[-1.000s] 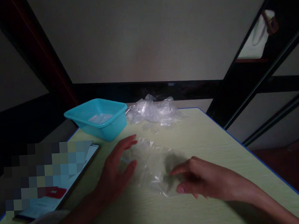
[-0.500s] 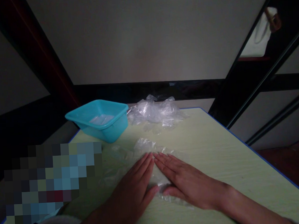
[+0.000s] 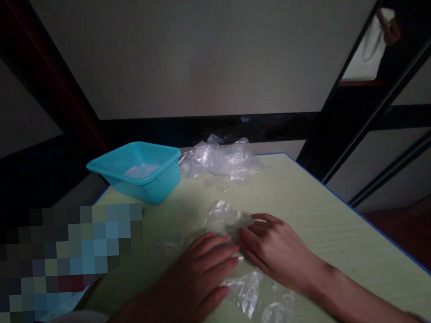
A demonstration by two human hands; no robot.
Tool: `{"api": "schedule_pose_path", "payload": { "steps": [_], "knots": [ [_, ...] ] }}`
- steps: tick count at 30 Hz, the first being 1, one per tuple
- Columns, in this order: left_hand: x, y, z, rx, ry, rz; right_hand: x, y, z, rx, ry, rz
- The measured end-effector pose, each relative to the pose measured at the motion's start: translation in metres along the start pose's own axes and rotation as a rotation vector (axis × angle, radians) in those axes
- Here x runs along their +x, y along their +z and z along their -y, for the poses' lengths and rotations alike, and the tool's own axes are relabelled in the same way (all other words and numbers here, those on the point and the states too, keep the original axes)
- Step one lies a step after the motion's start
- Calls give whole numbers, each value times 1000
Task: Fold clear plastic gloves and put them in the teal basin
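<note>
A crinkled clear plastic bag [image 3: 247, 290] lies on the table under and between my hands, with its lower end spread toward the near edge. My left hand [image 3: 207, 273] rests over the bag's left side, palm down, fingers stretched out and apart. At the bag's right side, my right hand [image 3: 277, 245] has bent fingers drawn together on the film. Its fingertips are partly hidden, so the exact hold is hard to see.
A turquoise plastic basin [image 3: 166, 181] stands at the back left with clear film inside. Beside it lies a pile of crumpled clear plastic bags [image 3: 218, 159]. A blurred-out patch covers the left of the pale table [image 3: 335, 237], which has a blue edge. A panelled wall rises behind.
My hands were flat with fingertips together on the bag. Now the right hand has moved right and curled its fingers, the left has spread its own, and the bag extends farther toward me.
</note>
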State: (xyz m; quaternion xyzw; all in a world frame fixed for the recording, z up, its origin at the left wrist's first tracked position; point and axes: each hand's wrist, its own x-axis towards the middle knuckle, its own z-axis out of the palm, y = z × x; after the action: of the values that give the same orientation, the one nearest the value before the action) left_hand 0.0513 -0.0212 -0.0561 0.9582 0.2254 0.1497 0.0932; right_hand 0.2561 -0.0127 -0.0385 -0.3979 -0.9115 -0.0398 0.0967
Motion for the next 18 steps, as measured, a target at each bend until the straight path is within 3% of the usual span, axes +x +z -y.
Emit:
{"api": "schedule_pose_path", "payload": {
  "steps": [5, 9, 13, 18],
  "knots": [
    [5, -10, -5, -76, 40, 183, 0, -1, -8, 93, 49, -88],
    [7, -14, -7, -143, 45, 232, 2, -1, -11, 197, -54, -21],
    [8, -20, -12, -207, 16, 215, 2, 1, -12, 227, -147, 74],
    [1, -10, -11, -283, 0, 81, 2, 6, -17, 150, -37, 61]
  ]
}}
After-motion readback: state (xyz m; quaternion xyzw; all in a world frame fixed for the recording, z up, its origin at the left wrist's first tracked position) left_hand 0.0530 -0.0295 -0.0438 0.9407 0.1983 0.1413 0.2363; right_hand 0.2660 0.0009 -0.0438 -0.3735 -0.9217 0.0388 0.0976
